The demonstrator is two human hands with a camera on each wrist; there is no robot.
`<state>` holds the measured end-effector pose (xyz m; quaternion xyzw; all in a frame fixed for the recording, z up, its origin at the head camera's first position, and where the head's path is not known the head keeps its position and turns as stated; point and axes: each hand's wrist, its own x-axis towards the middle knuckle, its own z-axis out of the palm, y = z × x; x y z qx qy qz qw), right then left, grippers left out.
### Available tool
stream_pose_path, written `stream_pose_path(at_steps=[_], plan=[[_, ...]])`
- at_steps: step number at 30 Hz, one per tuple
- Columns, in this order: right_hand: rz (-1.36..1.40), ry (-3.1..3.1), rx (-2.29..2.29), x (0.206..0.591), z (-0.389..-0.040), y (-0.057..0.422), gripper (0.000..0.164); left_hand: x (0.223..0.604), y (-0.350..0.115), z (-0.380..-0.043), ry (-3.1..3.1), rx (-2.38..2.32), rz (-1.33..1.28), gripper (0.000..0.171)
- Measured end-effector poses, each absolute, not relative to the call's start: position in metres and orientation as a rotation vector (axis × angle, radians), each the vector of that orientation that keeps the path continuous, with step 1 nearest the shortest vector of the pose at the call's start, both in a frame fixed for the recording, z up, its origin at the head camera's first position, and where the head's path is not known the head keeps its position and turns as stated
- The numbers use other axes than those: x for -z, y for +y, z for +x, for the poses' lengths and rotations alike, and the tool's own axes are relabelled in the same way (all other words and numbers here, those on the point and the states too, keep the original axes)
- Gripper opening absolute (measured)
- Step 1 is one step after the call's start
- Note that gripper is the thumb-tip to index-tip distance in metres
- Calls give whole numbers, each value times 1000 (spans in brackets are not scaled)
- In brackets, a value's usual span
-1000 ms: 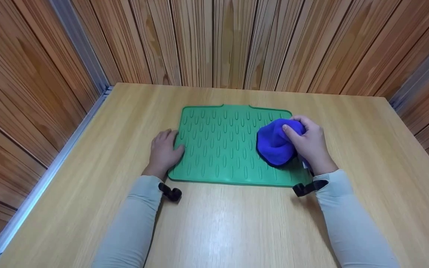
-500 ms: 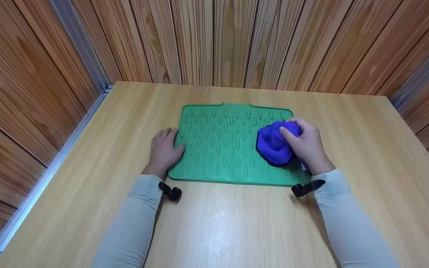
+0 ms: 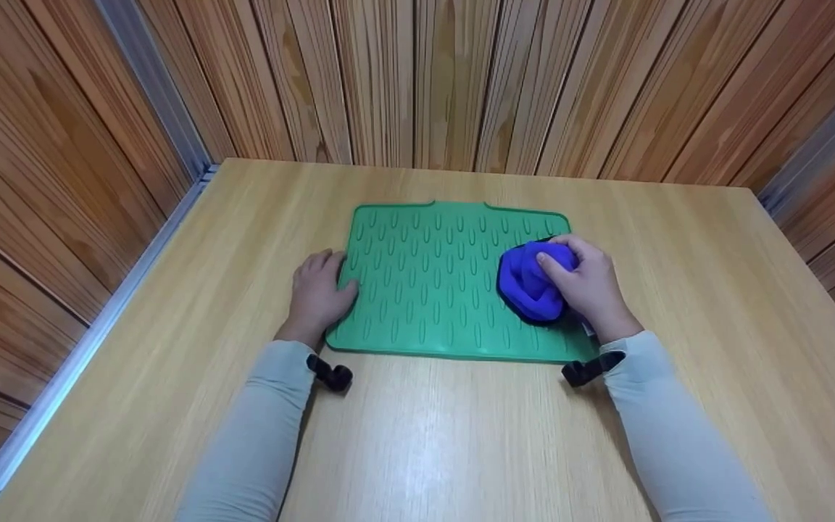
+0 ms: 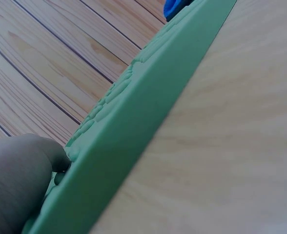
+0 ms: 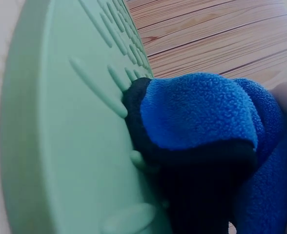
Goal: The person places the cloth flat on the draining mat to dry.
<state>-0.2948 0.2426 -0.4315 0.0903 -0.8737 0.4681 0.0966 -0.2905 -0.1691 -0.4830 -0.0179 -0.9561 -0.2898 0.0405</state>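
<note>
A green mat with raised oval ridges lies on the table. My right hand grips a bunched blue cloth with dark edging over the mat's right side. In the right wrist view the fleecy cloth has its black-trimmed edge right at the mat's ridges. My left hand rests on the mat's left edge, its thumb on the surface and the other fingers along the side. Close by in the left wrist view, that hand touches the mat's rim.
The light wood table extends around the mat. Wood-plank walls stand at the back and sides, with a metal rail along the left. A black camera mount sits on the left wrist, another on the right.
My right hand has moved slightly left and toward me, and the cloth is bunched tighter and lower under it. The left hand stays in place on the mat.
</note>
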Motion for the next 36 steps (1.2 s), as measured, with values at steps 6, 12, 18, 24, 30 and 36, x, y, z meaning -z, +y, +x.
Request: stream_pose_path(at_steps=[6, 12, 18, 24, 30, 36], plan=[[275, -2584, -1408, 437, -296, 240, 37, 482, -169, -290, -2928, 877, -59, 60], [299, -2585, -1418, 442, -297, 238, 35, 481, -167, -289, -2915, 875, -51, 60], [306, -2558, -1447, 441, -296, 236, 35, 481, -167, -290, -2912, 874, -65, 59], [317, -2504, -1470, 436, -293, 226, 35, 481, -170, -290, -2922, 889, -64, 60], [319, -2445, -1492, 435, -291, 216, 32, 482, -170, -290, -2928, 896, -53, 61], [312, -2365, -1589, 436, -290, 208, 32, 482, -168, -289, -2921, 895, -50, 60]])
